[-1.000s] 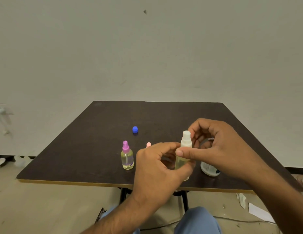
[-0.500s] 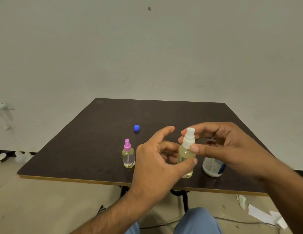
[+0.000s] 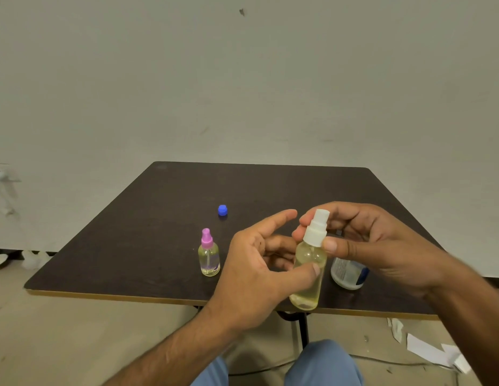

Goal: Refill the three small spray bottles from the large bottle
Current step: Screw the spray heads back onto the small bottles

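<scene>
White-capped bottle (image 3: 308,277) held above the near edge of the bench (image 3: 148,232), tilted a little, base toward the person. It is filled with pale yellow liquid nearly to the shoulder.

Left hand (image 3: 259,271): thumb pressed against the front of the bottle body at mid-height; whether the lower fingers touch its far side cannot be told. Index finger extended, pointing toward the cap and clear of it. Other fingers loosely bent behind the bottle.

Right hand (image 3: 365,246): thumb and fingers clamped on the white cap (image 3: 316,228), thumb on the near side at the collar, fingers wrapped round the far side.

Pink-capped bottle (image 3: 208,253) stands upright on the bench, left of the left hand, apart from it. Cap on; pale yellow liquid inside.

Large bottle (image 3: 347,273) stands on the bench just behind and right of the held bottle, mostly hidden by the right hand. White body with blue on the label shows. Its top is not visible.

Blue cap (image 3: 222,210) lies alone on the bench, farther back, well apart from the pink-capped bottle.

White paper scraps (image 3: 426,349) on the floor at lower right.
</scene>
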